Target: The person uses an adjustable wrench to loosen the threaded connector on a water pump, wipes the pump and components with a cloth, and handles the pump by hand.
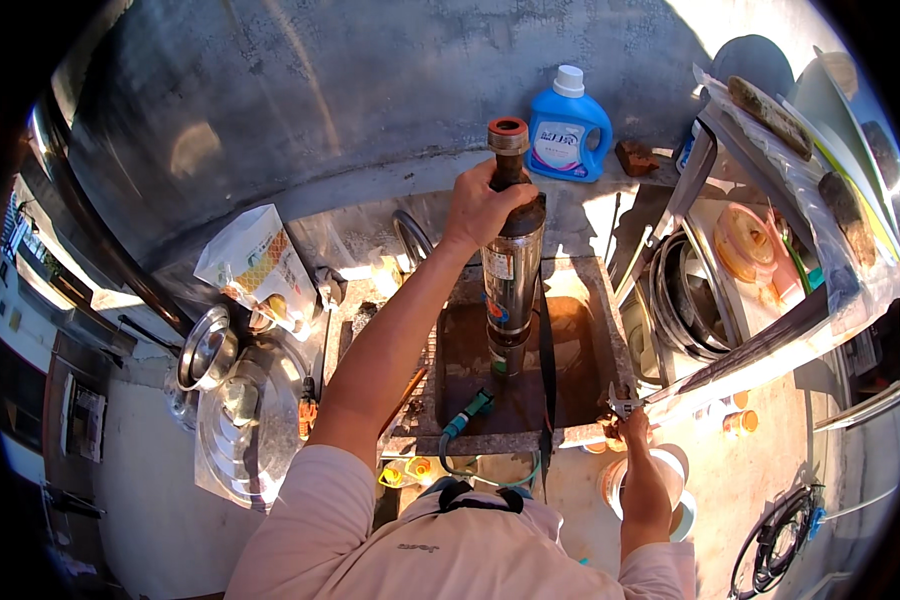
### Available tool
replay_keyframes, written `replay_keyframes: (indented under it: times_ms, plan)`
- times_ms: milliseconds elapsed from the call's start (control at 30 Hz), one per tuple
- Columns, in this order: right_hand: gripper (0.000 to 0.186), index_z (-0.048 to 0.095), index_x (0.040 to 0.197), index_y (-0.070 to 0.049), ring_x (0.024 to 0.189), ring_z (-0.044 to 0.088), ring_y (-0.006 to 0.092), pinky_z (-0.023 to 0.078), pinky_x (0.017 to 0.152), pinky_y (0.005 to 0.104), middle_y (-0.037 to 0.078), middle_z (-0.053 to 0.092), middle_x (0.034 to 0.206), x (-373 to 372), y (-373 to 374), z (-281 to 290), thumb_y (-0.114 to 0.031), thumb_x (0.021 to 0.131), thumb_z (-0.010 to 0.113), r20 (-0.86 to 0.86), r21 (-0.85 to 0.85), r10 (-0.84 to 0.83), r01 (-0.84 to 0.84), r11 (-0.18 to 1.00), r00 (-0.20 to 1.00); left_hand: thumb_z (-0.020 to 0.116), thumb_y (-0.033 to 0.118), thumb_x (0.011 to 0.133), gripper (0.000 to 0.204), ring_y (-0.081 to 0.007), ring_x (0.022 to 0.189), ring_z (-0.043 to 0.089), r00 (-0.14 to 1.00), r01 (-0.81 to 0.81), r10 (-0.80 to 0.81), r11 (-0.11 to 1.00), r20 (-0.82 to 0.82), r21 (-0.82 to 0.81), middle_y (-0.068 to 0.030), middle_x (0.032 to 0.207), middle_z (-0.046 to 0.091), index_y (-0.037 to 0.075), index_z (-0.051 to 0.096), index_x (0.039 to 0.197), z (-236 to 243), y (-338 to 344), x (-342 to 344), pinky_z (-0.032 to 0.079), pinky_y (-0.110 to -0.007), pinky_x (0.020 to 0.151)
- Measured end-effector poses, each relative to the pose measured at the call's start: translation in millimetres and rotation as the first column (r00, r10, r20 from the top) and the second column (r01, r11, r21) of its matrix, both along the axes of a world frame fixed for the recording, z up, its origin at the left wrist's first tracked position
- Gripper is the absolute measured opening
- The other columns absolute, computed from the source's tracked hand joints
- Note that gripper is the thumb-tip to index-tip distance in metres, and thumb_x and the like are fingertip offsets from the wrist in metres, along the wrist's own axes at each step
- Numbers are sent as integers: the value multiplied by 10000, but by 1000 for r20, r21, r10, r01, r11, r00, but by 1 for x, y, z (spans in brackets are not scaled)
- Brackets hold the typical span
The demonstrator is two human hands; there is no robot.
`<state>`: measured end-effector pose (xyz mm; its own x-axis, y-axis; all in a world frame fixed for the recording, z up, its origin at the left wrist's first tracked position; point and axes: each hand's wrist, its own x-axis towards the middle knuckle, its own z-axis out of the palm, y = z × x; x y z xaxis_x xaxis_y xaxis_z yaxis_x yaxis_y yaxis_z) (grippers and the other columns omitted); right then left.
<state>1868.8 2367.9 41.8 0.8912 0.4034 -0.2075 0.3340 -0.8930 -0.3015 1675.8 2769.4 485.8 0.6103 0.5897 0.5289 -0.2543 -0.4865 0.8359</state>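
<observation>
My left hand [482, 208] is closed around the neck of a submersible pump [510, 280], a long shiny steel cylinder with labels. It stands roughly upright, its lower end down in the stone sink [595, 437]. A threaded outlet with a reddish ring tops it, above my fingers. A dark strap or cable [546, 370] runs down beside the pump over the sink's front edge. At the sink's right front corner, my right hand [638, 437] grips an adjustable wrench [625, 403], its jaws pointing up. A hose with a teal nozzle [465, 412] lies over the front edge, left of the pump.
A blue detergent jug [562, 130] stands behind the sink. At right, a rack [705, 170] holds pans and a pink basin [755, 255]. Metal bowls [208, 355], a white bag [260, 265] and an orange-handled tool [308, 412] are at left. Coiled black cable [778, 540] lies lower right.
</observation>
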Motion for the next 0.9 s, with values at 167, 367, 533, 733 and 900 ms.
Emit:
replay_keyframes:
  times_ms: [167, 367, 533, 733, 900]
  plan:
    - [512, 564, 1029, 19, 952, 621, 415, 504, 825, 478, 250, 652, 960, -3, 1, 6, -210, 643, 812, 52, 21, 27, -28, 999, 998, 717, 302, 708, 307, -150, 673, 618, 1000, 0, 0, 1000, -6, 0, -68, 755, 655, 33, 647, 838, 1, -1, -3, 487, -315, 640]
    - [548, 543, 1065, 16, 978, 616, 408, 500, 833, 470, 246, 650, 983, 0, 0, 12, -216, 648, 813, 9, -10, -2, 2, 1000, 1000, 714, 288, 705, 300, -141, 668, 612, 1000, 2, -2, 1000, 8, -3, -60, 749, 656, 25, 644, 831, 4, -3, 2, 484, -302, 639]
    - [514, 556, 1040, 18, 969, 622, 404, 500, 826, 465, 250, 651, 979, -4, 4, 7, -201, 650, 810, 23, 35, 35, -36, 999, 999, 715, 261, 704, 279, -134, 670, 609, 1000, -4, 4, 1000, 9, -19, -58, 744, 653, 23, 647, 833, 2, -2, -3, 480, -293, 641]
    - [455, 568, 1000, 30, 942, 616, 424, 498, 813, 478, 244, 652, 936, 4, -3, -6, -163, 660, 802, 70, 35, 22, -25, 999, 997, 707, 261, 711, 282, -132, 672, 605, 1000, -5, 5, 1000, 13, 5, -59, 740, 651, 19, 656, 849, 2, -1, 3, 476, -296, 639]
    - [486, 551, 1038, 35, 963, 614, 427, 499, 818, 481, 260, 648, 976, -8, 4, 11, -171, 669, 790, -11, 40, -2, 3, 999, 1000, 706, 250, 719, 275, -133, 687, 609, 999, 16, -15, 999, 44, -30, -61, 748, 653, 13, 663, 850, -2, 1, -2, 480, -293, 649]
